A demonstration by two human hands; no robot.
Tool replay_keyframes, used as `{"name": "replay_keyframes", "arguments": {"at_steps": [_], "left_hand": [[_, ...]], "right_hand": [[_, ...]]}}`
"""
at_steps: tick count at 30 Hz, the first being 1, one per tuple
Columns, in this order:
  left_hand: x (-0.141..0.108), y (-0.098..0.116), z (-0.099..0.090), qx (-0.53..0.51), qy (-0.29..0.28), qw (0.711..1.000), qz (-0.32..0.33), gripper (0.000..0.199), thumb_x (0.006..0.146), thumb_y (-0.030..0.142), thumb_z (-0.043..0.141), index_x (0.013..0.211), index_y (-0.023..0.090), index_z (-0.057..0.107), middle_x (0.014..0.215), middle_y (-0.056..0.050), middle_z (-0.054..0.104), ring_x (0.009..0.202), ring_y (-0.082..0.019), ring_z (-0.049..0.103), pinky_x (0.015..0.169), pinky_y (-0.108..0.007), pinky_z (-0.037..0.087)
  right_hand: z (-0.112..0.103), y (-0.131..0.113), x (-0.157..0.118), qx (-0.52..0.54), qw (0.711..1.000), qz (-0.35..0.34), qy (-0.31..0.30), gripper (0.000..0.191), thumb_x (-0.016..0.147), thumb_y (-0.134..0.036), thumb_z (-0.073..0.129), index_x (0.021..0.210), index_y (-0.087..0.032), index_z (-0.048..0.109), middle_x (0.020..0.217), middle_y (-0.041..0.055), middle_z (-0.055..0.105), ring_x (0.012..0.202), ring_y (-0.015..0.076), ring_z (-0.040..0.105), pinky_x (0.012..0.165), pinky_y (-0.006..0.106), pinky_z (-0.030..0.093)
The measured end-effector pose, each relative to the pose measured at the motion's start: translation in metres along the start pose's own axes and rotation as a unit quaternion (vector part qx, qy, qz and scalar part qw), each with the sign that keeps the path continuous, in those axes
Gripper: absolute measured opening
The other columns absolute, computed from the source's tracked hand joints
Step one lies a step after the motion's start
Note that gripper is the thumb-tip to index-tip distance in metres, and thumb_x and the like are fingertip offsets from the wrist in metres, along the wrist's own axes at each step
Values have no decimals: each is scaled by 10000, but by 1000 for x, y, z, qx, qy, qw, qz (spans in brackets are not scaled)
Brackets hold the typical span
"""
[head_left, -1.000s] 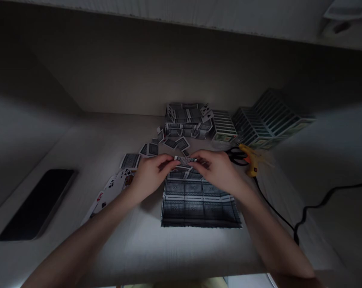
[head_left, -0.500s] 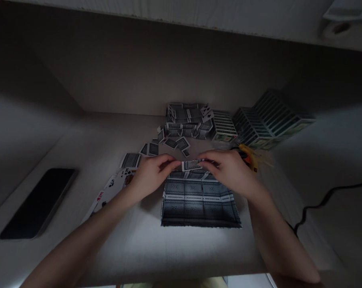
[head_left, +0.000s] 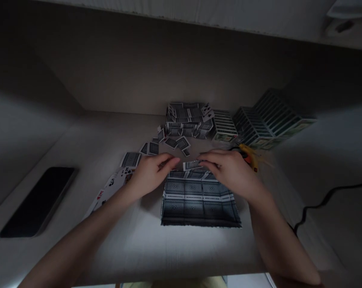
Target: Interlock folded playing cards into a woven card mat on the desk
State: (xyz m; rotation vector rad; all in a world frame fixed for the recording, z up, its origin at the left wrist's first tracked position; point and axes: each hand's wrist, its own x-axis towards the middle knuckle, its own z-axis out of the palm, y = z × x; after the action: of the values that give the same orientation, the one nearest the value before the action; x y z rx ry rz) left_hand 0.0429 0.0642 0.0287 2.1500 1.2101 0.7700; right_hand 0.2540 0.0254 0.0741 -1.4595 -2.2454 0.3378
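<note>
Between its thumb and fingers, my right hand [head_left: 229, 166] pinches a small folded playing card [head_left: 192, 165], patterned back showing. My left hand [head_left: 152, 172] is just left of that card, apart from it, thumb and index finger slightly parted and holding nothing visible. Below both hands stands an open box made of joined playing cards [head_left: 194, 196], its inside lined with patterned backs. The card's right end is hidden by my right fingers. Face-up playing cards [head_left: 116, 186] lie fanned beside my left forearm.
A second structure of cards [head_left: 188, 116] stands by the back wall, with loose card pieces [head_left: 182, 143] before it. Stacked card boxes [head_left: 272, 118] fill the back right, near a yellow-handled tool [head_left: 252, 158]. A phone [head_left: 38, 202] lies left; a black cable [head_left: 307, 208] runs right.
My left thumb and fingers have come off the left end of the folded card and moved slightly left. My right hand still pinches the card, which is tilted a little.
</note>
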Motion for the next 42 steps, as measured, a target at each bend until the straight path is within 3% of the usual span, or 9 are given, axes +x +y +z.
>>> {"name": "replay_keyframes", "arguments": {"at_steps": [21, 33, 42], "left_hand": [[0, 2, 0, 7, 13, 1000, -7, 402, 856, 438, 376, 736, 163, 643, 638, 1, 655, 563, -99, 550, 557, -198, 401], [0, 2, -1, 8, 8, 1000, -4, 405, 856, 433, 356, 728, 181, 645, 624, 5, 654, 549, -104, 541, 529, -202, 394], [0, 0, 0, 22, 6, 1000, -4, 397, 861, 420, 367, 714, 168, 637, 606, 7, 631, 538, -96, 525, 521, -203, 368]], "right_hand": [[12, -8, 1, -64, 997, -35, -33, 224, 851, -119, 453, 939, -181, 649, 889, 54, 648, 821, 164, 609, 741, 270, 455], [-1, 0, -2, -12, 999, -35, 13, 245, 836, -153, 480, 1003, -226, 644, 938, 22, 655, 828, 161, 618, 734, 283, 480], [10, -5, 1, -38, 998, -37, -21, 226, 851, -147, 460, 970, -187, 649, 901, 45, 652, 821, 163, 610, 743, 280, 464]]}}
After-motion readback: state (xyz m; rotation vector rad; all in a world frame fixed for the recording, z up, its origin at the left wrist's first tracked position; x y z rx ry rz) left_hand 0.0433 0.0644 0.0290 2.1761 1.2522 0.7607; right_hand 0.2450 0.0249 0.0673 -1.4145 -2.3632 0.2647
